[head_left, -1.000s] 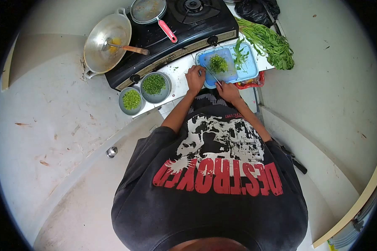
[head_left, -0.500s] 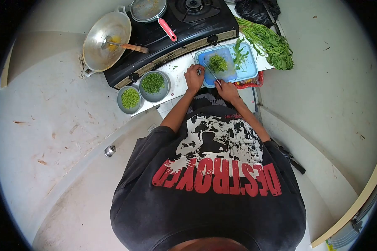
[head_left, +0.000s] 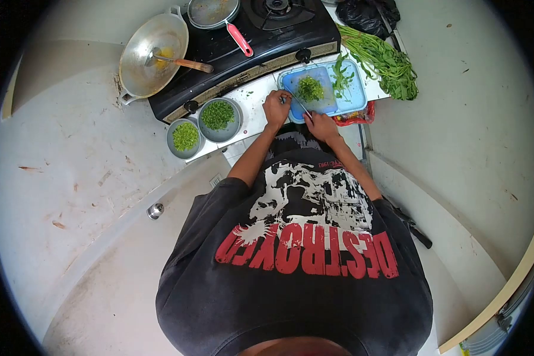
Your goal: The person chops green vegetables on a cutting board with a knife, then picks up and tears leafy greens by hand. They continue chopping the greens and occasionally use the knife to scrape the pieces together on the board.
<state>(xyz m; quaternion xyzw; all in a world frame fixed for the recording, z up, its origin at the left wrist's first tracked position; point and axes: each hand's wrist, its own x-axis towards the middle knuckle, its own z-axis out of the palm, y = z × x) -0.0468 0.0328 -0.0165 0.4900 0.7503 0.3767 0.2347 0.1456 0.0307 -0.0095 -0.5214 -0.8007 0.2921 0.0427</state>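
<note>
My right hand (head_left: 322,127) is closed around the handle of a knife (head_left: 301,105), whose blade slants up and left over the near-left part of a blue cutting board (head_left: 324,108). By the blade's far end, my left hand (head_left: 276,108) has its fingers curled together at the board's left edge. What they pinch, if anything, is too small to make out. A pile of chopped greens (head_left: 310,89) lies on the board, just beyond the blade. Under the board is a light-blue tray (head_left: 355,98), with loose leafy sprigs (head_left: 340,77) on its right part.
Two grey bowls of chopped greens (head_left: 218,115) (head_left: 185,137) stand to the left. Behind them is a black gas stove (head_left: 231,56) with a wok (head_left: 137,65) and a red-handled pan (head_left: 239,40). A leafy bunch (head_left: 391,71) and black plastic bag (head_left: 368,16) lie at right.
The whole view has shifted very slightly. Both hands, the knife and the greens keep nearly the same places relative to the board.
</note>
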